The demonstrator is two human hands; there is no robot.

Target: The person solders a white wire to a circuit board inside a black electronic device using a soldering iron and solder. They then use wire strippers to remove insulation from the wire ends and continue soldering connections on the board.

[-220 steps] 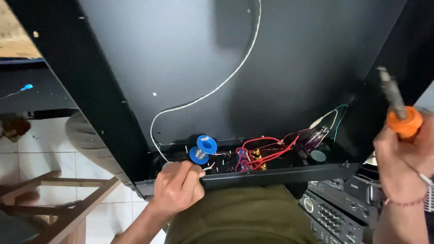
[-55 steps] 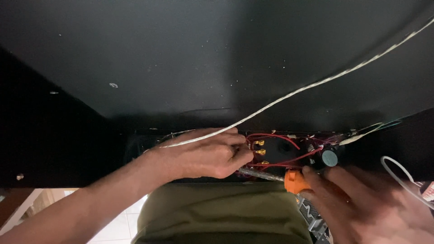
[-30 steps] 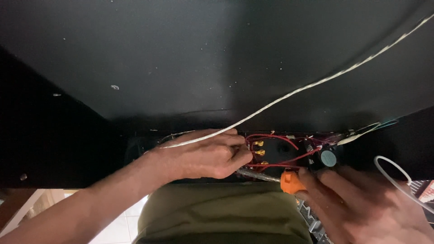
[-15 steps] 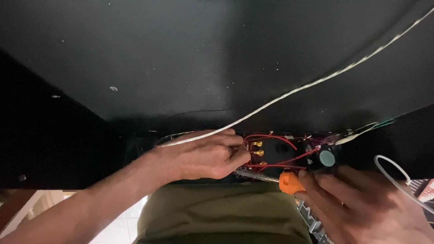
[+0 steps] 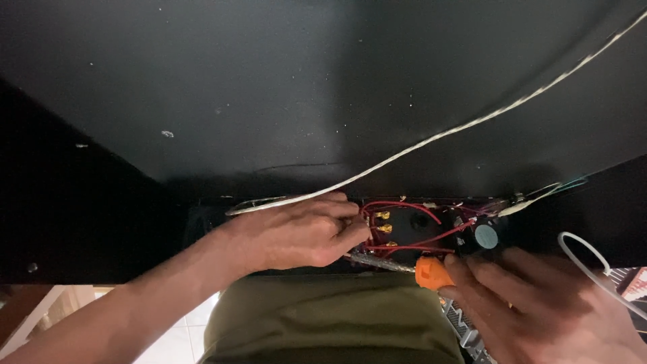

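My left hand reaches into the bottom of a black cabinet. Its thumb and fingertips pinch together at the red wires, beside small brass terminals. My right hand grips the orange-handled soldering iron. The iron's metal shaft points left and runs just under my left fingertips. A round teal part sits right of the wires.
A white braided cable runs diagonally across the cabinet panel, ending above my left hand. A thin white loop of cord hangs at the right. My olive-clad lap lies below, and grey electronic gear shows under my right hand.
My right hand came down from the upper right with the iron. In the last two seconds it slid slightly left. My left hand moved right from a blue spool to the red wires.
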